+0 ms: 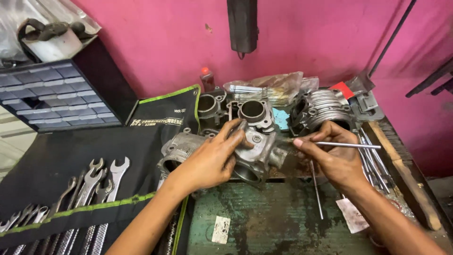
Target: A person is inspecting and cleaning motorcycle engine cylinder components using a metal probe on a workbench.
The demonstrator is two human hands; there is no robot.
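**Engine casting in hand, rod at its port**

Left hand (212, 160) clenched around grey metal engine casting (255, 153), held just above the green worktop (278, 222). Right hand (330, 156) pinches a thin steel rod (347, 145), tip at the casting's side port. Looks mid-job: port being worked, rod not visibly inside. Other cylinders (252, 112) sit behind, untouched. Wrench roll (89, 189) left, spanners all in place.
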